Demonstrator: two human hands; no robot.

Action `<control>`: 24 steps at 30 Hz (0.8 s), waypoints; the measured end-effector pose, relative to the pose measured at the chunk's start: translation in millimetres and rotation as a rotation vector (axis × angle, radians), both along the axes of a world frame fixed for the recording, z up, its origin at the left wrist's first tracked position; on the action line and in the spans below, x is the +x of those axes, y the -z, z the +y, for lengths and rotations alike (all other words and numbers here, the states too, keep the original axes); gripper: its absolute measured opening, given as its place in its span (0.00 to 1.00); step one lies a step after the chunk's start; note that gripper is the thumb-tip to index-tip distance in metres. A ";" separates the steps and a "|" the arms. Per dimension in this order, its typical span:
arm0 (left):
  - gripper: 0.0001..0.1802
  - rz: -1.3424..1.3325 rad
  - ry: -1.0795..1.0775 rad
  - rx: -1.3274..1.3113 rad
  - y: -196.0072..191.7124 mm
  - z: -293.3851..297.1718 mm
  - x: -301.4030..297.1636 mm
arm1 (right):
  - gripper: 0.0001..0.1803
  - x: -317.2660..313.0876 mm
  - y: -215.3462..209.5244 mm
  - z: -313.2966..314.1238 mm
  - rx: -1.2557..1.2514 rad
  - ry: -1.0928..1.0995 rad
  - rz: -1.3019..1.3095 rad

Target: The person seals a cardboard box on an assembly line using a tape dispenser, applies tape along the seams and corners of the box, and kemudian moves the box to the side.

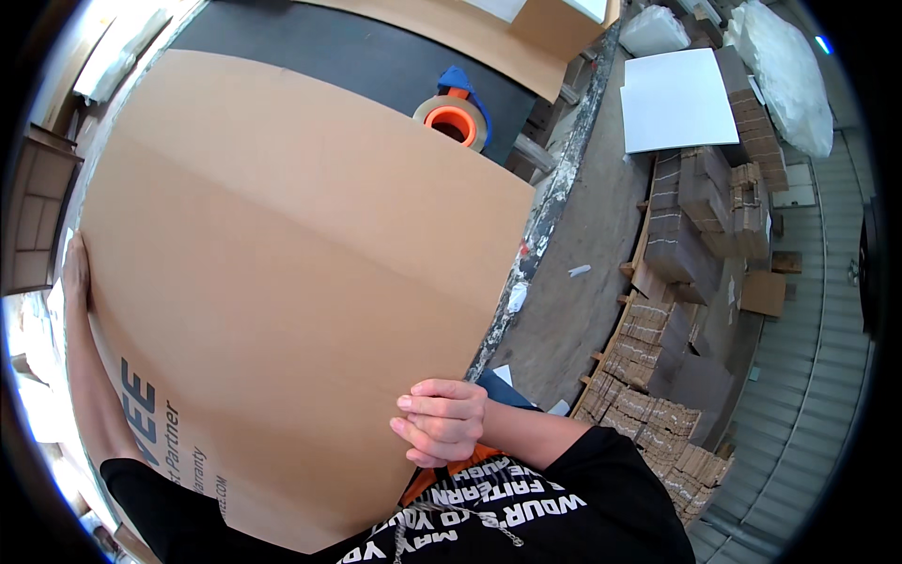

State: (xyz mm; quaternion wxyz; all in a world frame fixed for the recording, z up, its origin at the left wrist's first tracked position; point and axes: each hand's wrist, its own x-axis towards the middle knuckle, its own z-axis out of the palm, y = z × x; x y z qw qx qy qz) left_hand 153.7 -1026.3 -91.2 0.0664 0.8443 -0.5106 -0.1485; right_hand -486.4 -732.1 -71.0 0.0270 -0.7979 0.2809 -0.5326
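A large brown cardboard box [310, 235] with dark printing near its left front fills the middle of the view, with a faint crease running across its broad face. My left hand [77, 271] grips its far-left edge, the fingers partly hidden there. At the near right edge, my right hand [442, 423] is closed over the cardboard with its fingers curled on top; the thumb is out of sight. Beyond the box's far edge lies a tape dispenser [453, 120] with an orange hub and blue parts, partly covered by the cardboard.
The dark work table [348, 61] has a worn edge on the right. More cardboard [536, 42] lies at its far end. Across the floor stand stacks of tied flat cardboard [648, 367], a white sheet [678, 101] and a plastic-wrapped bundle [785, 75].
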 end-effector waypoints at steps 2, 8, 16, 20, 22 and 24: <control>0.41 0.172 -0.014 -0.127 -26.7 23.0 -32.2 | 0.15 2.5 -5.4 3.2 0.009 -0.007 -0.038; 0.48 -0.223 0.797 -0.180 -65.9 216.0 -361.4 | 0.12 -2.5 1.9 4.1 0.094 -0.009 -0.082; 0.57 -0.262 0.722 0.093 -97.3 379.5 -488.3 | 0.19 -96.0 11.3 -117.7 0.536 0.700 -0.570; 0.55 -0.227 0.742 0.054 -89.9 376.3 -490.5 | 0.41 -133.9 57.1 -257.0 1.386 0.517 -0.057; 0.56 -0.246 0.682 0.143 -88.7 382.6 -492.8 | 0.42 -114.6 75.4 -262.6 1.398 0.740 -0.076; 0.57 -0.270 0.689 0.135 -85.4 385.4 -492.5 | 0.39 -111.5 88.3 -252.4 1.352 0.729 -0.209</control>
